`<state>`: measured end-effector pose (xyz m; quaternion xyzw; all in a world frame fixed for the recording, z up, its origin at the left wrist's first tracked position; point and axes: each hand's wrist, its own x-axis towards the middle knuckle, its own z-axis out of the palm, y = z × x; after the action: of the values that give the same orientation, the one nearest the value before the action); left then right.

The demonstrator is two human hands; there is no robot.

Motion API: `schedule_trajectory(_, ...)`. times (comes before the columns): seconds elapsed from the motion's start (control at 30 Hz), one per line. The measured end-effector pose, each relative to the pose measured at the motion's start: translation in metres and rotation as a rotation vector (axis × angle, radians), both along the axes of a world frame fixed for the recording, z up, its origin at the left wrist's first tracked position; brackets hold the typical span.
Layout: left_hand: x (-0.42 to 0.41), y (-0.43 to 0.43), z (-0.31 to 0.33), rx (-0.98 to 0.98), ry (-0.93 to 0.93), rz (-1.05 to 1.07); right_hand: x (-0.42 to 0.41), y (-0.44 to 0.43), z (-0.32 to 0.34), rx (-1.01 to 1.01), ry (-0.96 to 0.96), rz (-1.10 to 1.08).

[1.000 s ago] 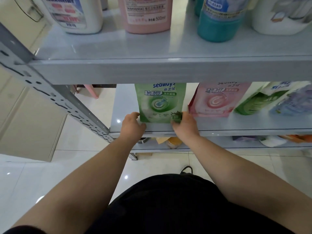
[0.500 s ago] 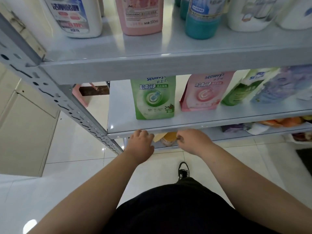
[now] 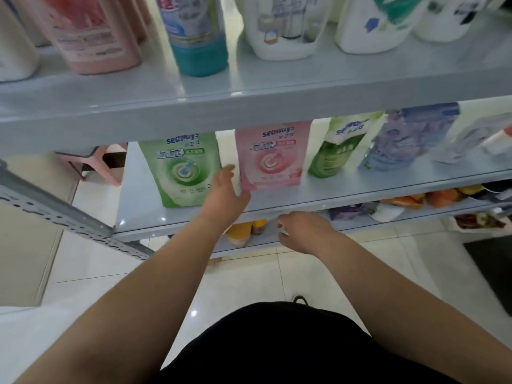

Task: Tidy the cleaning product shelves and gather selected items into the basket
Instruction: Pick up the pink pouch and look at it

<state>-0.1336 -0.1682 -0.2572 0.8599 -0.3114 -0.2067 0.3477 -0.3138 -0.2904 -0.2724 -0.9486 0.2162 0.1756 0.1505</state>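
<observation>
My black shirt fills the bottom of the view, with the toe of a shoe just past it on the white tiled floor. Both bare forearms reach up toward the grey shelving. My right hand hangs in front of the middle shelf's front edge, fingers loosely curled and grasping nothing. My left hand is farther in, over that shelf's front edge, fingers spread in the gap between two standing pouches; they lie against the left bottom corner of the pink pouch, but I cannot tell whether they actually grip it. The green pouch stands upright just left of my hand, near the shelf's left end. To the right of the pink one a green-and-white pouch leans, then a blue-purple pouch, blurred, toward the right end. Below, the bottom shelf holds yellow and orange packets I cannot make out. On the top shelf stand a pink bottle, a teal bottle and white jugs set back from the front edge. Behind the left post sits a pink stool. No basket is in view.
</observation>
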Motion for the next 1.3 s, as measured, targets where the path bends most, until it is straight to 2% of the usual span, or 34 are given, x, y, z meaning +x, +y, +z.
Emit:
schedule_trajectory(0.13,0.006,-0.055,0.019,-0.17,0.148,0.285,-0.008,-0.038,0.006,0.045,0.042,0.071)
schedule_trajectory(0.23,0.005,-0.079,0.021,-0.203,0.08,0.38,-0.015,-0.06,0.009,0.063,0.053,0.128)
schedule_trajectory(0.33,-0.004,-0.085,0.02,-0.202,0.088,0.51,-0.021,-0.079,0.009,0.065,0.025,0.157)
schedule_trajectory(0.4,-0.015,-0.079,0.017,-0.19,0.103,0.511,-0.022,-0.088,0.01,0.064,0.015,0.171)
schedule_trajectory(0.5,-0.037,-0.062,0.019,-0.294,0.172,0.473,-0.021,-0.097,0.01,0.094,-0.02,0.158)
schedule_trajectory(0.63,-0.058,-0.038,0.022,-0.325,0.197,0.483,-0.019,-0.103,0.005,0.139,-0.077,0.047)
schedule_trajectory(0.7,-0.064,-0.025,0.024,-0.346,0.2,0.543,-0.02,-0.1,0.002,0.234,-0.147,-0.064)
schedule_trajectory(0.83,-0.078,0.005,0.033,-0.376,0.228,0.564,-0.027,-0.08,0.008,0.607,-0.316,-0.29)
schedule_trajectory(0.93,-0.093,0.03,0.04,-0.384,0.341,0.578,-0.037,-0.057,0.008,0.948,-0.374,-0.414)
schedule_trajectory(1.0,-0.102,0.043,0.042,-0.431,0.477,0.579,-0.044,-0.039,0.004,1.082,-0.49,-0.529)
schedule_trajectory(1.1,-0.111,0.058,0.043,-0.544,0.667,0.57,-0.055,-0.017,0.001,1.19,-0.553,-0.575)
schedule_trajectory(1.2,-0.113,0.072,0.042,-0.536,0.666,0.576,-0.064,0.003,0.012,1.144,-0.573,-0.57)
schedule_trajectory(1.3,-0.116,0.085,0.041,-0.584,0.702,0.543,-0.072,0.023,0.017,1.081,-0.63,-0.654)
